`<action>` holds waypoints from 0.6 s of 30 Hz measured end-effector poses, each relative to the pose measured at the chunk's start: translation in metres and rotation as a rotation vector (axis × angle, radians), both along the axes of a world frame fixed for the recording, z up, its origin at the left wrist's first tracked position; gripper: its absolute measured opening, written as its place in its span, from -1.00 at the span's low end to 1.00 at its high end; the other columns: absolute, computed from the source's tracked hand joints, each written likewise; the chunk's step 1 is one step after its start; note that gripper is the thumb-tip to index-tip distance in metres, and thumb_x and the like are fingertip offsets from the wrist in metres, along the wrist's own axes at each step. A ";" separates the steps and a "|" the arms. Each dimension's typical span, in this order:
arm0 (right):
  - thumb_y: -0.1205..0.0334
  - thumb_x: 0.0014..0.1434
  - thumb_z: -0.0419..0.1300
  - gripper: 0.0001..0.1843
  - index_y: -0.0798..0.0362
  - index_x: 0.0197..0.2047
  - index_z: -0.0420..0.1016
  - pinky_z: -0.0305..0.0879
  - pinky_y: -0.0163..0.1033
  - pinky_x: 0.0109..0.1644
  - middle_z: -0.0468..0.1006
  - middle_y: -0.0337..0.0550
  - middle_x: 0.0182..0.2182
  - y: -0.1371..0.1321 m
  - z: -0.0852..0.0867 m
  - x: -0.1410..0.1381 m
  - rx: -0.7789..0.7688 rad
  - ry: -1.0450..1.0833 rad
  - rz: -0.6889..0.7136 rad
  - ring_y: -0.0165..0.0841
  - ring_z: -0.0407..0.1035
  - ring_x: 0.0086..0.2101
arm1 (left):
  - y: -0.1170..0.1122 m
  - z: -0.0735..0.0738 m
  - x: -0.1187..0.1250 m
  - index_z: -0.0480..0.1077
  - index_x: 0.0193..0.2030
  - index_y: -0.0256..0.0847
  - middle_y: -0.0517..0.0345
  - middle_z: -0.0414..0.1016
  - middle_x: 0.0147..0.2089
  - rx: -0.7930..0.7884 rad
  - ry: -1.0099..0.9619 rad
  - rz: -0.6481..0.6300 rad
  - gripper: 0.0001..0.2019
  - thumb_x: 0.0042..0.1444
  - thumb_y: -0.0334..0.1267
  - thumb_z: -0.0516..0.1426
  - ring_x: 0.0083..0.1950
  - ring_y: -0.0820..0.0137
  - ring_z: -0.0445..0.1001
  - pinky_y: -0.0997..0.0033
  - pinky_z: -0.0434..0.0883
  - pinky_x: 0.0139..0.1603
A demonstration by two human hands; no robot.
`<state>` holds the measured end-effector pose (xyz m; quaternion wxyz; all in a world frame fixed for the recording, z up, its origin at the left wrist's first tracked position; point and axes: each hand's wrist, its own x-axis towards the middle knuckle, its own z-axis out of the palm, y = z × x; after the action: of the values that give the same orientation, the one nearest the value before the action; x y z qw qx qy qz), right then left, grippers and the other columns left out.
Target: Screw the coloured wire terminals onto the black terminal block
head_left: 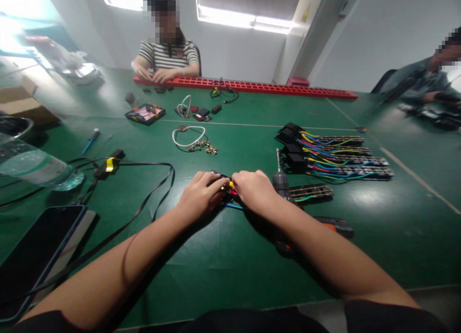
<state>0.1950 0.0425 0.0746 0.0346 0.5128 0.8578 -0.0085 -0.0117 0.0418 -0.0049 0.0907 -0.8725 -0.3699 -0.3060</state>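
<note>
The person works on a small, dark electrical unit with coloured wires (228, 194), held between two bare hands straight in front of the body, at the middle of the glossy green tabletop (187, 270). Whether it rests on that surface or is lifted slightly is hard to tell. The left hand (202, 191) wraps its fingers and thumb around the unit's left side. The right hand (255, 191) is curled closed at the wired side, beside a yellow insulated wire (231, 184); which wire its fingertips pinch is hidden. A blue insulated wire (234, 206) shows below the hands.

The step in hand looks like placing or fixing a wire by hand. The next move seems to call for a firm left hold and a precise right pinch, keeping the other wires clear. The black-and-orange cordless drill (281, 182) lies just right of the hands, its bit pointing away, unheld. The loose pile of small brass-coloured pieces (211, 150) lies beyond the hands, within easy reach.
</note>
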 end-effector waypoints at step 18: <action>0.30 0.47 -0.07 -0.68 0.13 -0.07 0.52 0.16 -0.15 -0.10 0.61 0.03 -0.10 0.001 0.006 -0.001 -0.022 -0.060 0.107 -0.19 0.52 -0.10 | -0.003 0.002 -0.001 0.44 0.12 -0.18 -0.07 0.56 0.08 -0.013 -0.063 -0.005 -0.75 0.35 -0.22 0.16 0.07 0.15 0.52 0.14 0.54 0.07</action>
<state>0.1944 0.0431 0.0805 0.0663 0.4659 0.8824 -0.0006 -0.0126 0.0393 -0.0030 0.0725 -0.8640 -0.3725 -0.3309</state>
